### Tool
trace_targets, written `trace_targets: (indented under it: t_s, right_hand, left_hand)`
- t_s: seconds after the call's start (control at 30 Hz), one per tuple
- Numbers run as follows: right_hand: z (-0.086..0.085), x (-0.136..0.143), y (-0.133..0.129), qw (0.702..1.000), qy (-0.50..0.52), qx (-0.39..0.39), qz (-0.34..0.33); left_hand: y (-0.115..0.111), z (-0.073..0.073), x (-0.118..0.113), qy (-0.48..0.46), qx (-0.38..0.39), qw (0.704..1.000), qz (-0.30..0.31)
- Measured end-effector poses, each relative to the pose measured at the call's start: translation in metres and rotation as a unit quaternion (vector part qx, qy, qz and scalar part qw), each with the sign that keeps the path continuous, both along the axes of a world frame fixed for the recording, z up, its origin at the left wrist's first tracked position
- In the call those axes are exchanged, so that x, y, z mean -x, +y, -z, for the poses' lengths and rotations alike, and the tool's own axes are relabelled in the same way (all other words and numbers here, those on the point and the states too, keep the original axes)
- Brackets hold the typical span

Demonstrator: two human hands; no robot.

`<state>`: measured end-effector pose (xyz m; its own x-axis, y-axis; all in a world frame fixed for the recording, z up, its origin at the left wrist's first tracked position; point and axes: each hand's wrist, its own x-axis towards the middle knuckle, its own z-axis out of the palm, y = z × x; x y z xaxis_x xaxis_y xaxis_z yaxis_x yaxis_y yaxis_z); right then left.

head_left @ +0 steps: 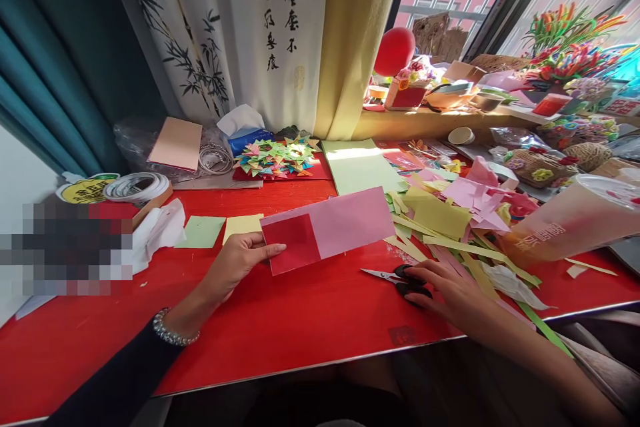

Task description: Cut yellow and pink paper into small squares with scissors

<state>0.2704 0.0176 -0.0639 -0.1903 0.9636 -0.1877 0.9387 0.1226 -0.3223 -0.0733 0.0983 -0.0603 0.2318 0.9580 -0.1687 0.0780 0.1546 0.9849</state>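
Note:
My left hand (239,264) pinches a long pink paper strip (356,221) and a smaller red paper piece (295,244) at their left end, thumb on top. The red piece overlaps the left part of the pink one, and both are held up tilted over the table. On the tabletop lies a pair of scissors (384,275) with black handles, blades pointing left. The fingers of my right hand (446,290) curl over those handles. Behind my left hand are a green paper square (202,232) and a yellow paper square (243,224), the yellow one partly covered.
Paper scraps (440,213) pile up on the right beside a large plastic cup (575,217). Toward the back of the red table (225,360) are a folded-paper ring (277,157) and green sheets (363,167). White tape rolls (137,185) sit at left.

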Motion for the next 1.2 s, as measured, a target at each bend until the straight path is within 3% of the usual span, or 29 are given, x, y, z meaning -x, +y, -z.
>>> trace_targets:
  t_s: [0.2,0.43,0.5,0.57,0.67,0.73,0.8,0.93,1.07,1.2]
  right_hand:
    - [-0.013,0.012,0.001,0.996,0.050,0.059,0.032]
    - [-0.013,0.027,-0.004,0.999,-0.012,0.029,0.014]
    - [-0.014,0.034,-0.005,0.994,0.067,0.080,0.014]
    - [-0.012,0.042,-0.006,0.960,0.231,0.159,0.003]
    - [-0.004,0.059,-0.009,0.857,0.450,0.252,0.002]
    - [0.003,0.070,-0.010,0.807,0.515,0.287,0.011]
    - [0.008,0.078,-0.009,0.788,0.538,0.299,0.015]
    - [0.003,0.084,-0.002,0.815,0.513,0.270,-0.015]
    - [-0.008,0.089,0.003,0.858,0.465,0.209,-0.057]
    - [-0.009,0.093,0.002,0.868,0.448,0.202,-0.069]
  left_hand:
    - [0.002,-0.004,-0.001,-0.019,-0.004,1.000,-0.022]
    - [0.003,-0.008,-0.003,-0.022,-0.017,0.999,-0.046]
    - [0.001,-0.011,-0.004,-0.018,-0.030,0.998,-0.050]
    - [-0.001,-0.014,-0.005,-0.008,-0.053,0.997,-0.060]
    - [-0.001,-0.015,-0.003,0.009,-0.090,0.993,-0.079]
    - [0.003,-0.014,0.000,0.026,-0.097,0.992,-0.075]
    - [0.008,-0.011,0.002,0.053,-0.097,0.991,-0.069]
    - [0.012,-0.012,0.003,0.066,-0.095,0.991,-0.073]
    - [0.002,-0.024,-0.001,0.008,-0.082,0.994,-0.074]
    - [-0.003,-0.031,-0.001,-0.072,-0.037,0.995,-0.057]
